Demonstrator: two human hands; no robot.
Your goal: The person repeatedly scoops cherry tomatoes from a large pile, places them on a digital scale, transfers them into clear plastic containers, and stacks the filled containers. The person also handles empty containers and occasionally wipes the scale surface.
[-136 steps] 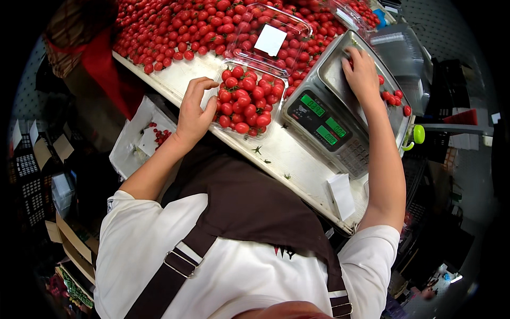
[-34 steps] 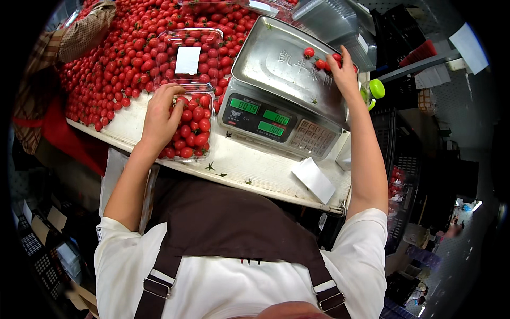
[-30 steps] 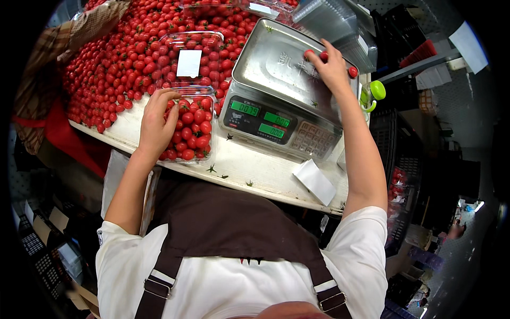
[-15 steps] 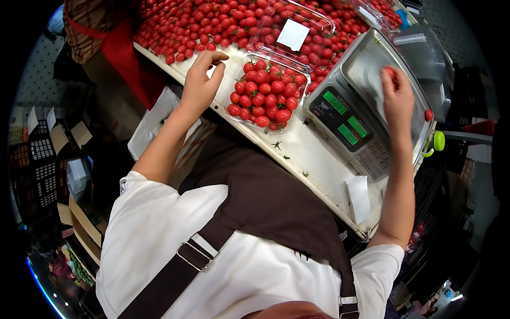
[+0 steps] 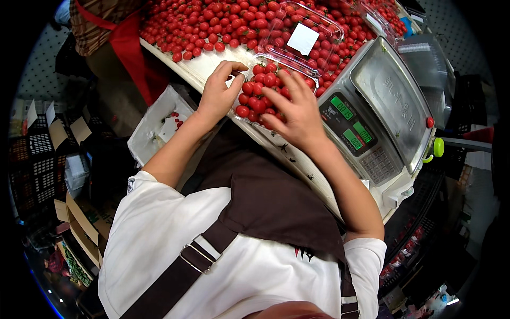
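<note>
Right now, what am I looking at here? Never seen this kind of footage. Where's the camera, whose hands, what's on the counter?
One picture, from a wide fisheye camera on a person's head looking down, so edges bend. No robot: both forearms rising from below are the wearer's. The left hand grips the near-left edge of a clear plastic tray filled with cherry tomatoes. The right hand lies spread on top of them. On the white counter beyond sits a big pile of loose tomatoes. To the right is a metal weighing scale with green displays. Another person's red apron shows top left.

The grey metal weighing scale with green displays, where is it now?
In the head view, the scale sits on the white counter at upper right, beside the clear tomato tray under both hands.
</note>
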